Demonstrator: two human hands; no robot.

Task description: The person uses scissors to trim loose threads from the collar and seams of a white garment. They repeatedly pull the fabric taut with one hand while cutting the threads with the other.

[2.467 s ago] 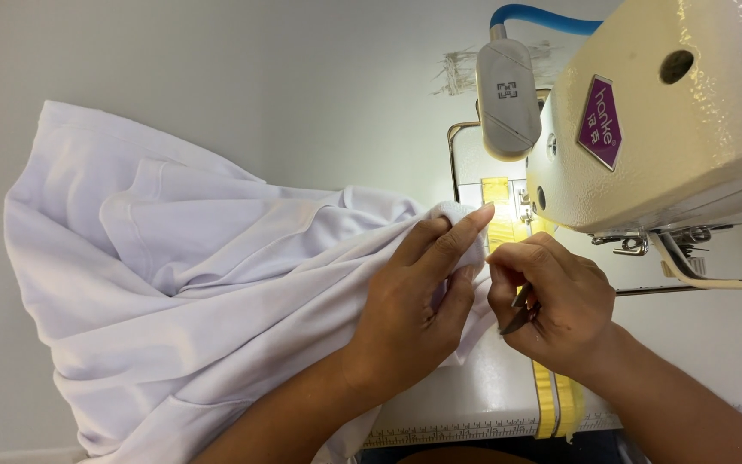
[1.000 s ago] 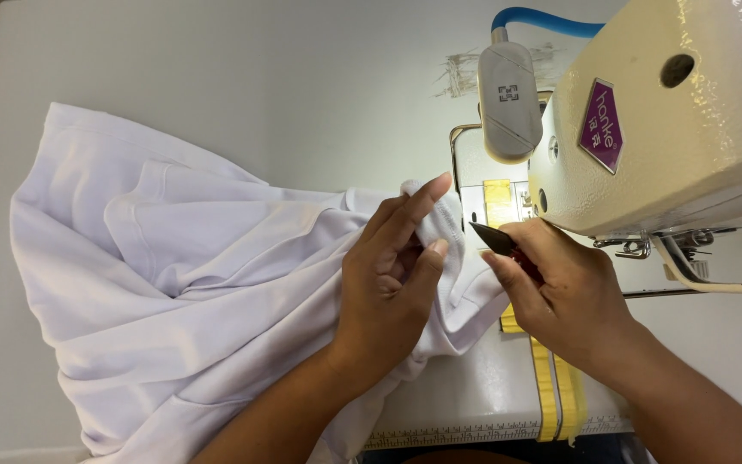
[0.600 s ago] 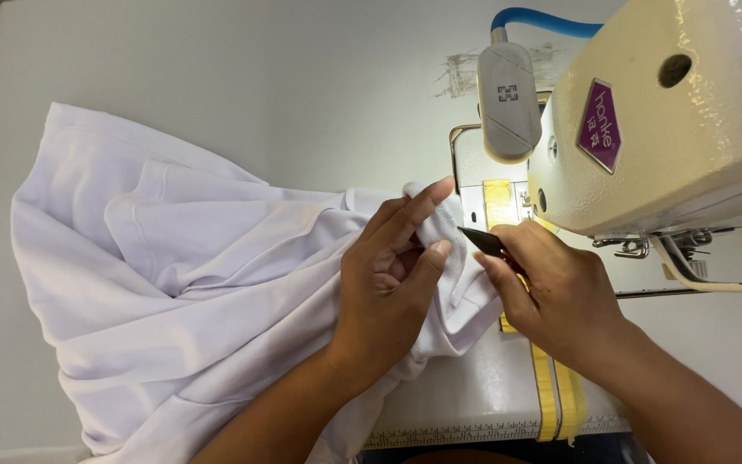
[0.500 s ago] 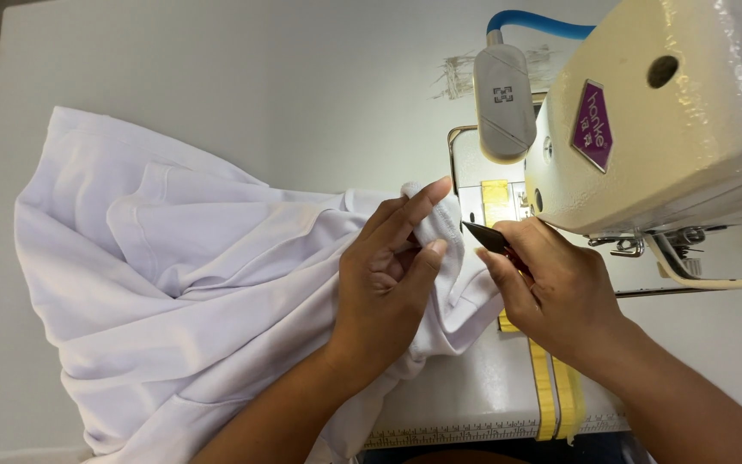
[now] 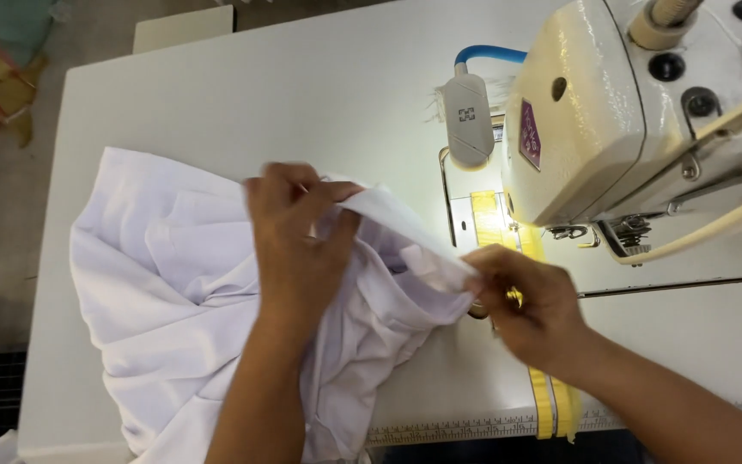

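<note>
A crumpled white garment (image 5: pixel 173 292) lies on the left half of the white sewing table (image 5: pixel 242 94). My left hand (image 5: pixel 294 249) pinches a folded edge of it and lifts it off the table. My right hand (image 5: pixel 530 301) grips the other end of that same edge, so a white strip (image 5: pixel 397 228) stretches between the two hands. A small metal tool shows under my right palm; I cannot tell what it is. The cream sewing machine (image 5: pixel 646 112) stands just right of my hands.
A yellow measuring tape (image 5: pixel 543 399) runs along the table toward the front edge, where a printed ruler strip (image 5: pixel 448 428) lies. A grey lamp head on a blue arm (image 5: pixel 467 116) hangs beside the machine. The floor shows at the left.
Both hands have lifted and pulled apart, stretching the garment's edge between them. My left hand moved left and up. The view has shifted, showing more of the machine's top.
</note>
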